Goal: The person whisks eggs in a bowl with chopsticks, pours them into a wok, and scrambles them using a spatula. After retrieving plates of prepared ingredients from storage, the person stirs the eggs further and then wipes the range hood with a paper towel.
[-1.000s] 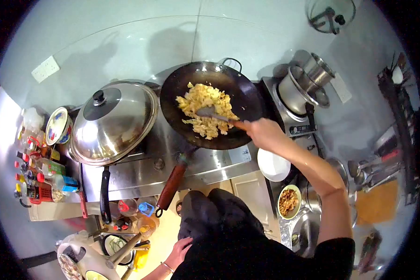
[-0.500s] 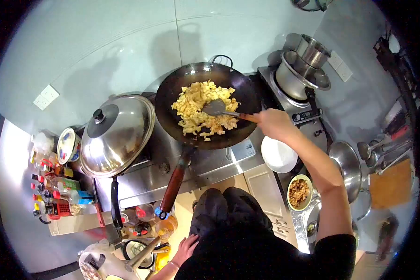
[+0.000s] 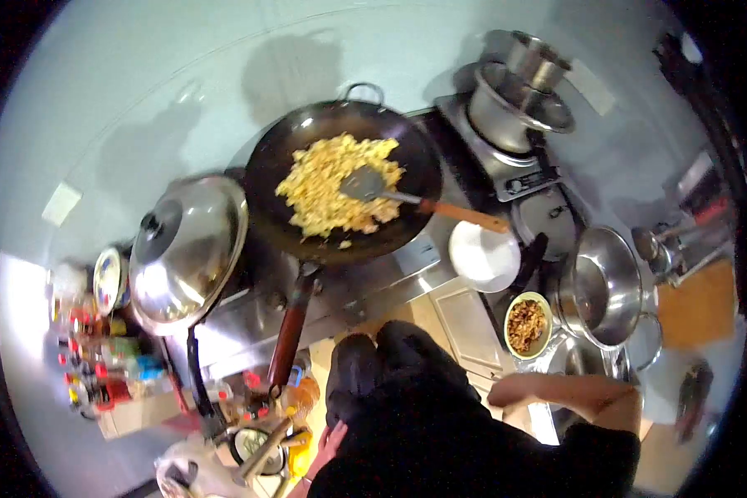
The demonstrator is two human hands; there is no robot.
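Note:
A dark wok (image 3: 266,207) holds chopped pieces of yellow scrambled egg (image 3: 324,187). The spatula (image 3: 461,213) lies with its blade on the egg and its wooden handle across the wok's right rim, with no hand on it. My right hand (image 3: 506,392) is drawn back close to my body, below the bowl of brown chopped food (image 3: 528,325); its fingers are not clear. Down by my left thigh, my left hand (image 3: 332,441) hangs with its fingers stretched out and holds nothing.
A lidded pan (image 3: 192,257) stands left of the wok, with several bottles (image 3: 100,365) beyond it. A white bowl (image 3: 484,261), a steel pot (image 3: 602,290) and an electric cooker (image 3: 506,170) with stacked pots are to the right.
My right hand has let go of the spatula and moved back toward my body. The spatula now rests in the wok. My view has shifted and tilted a little.

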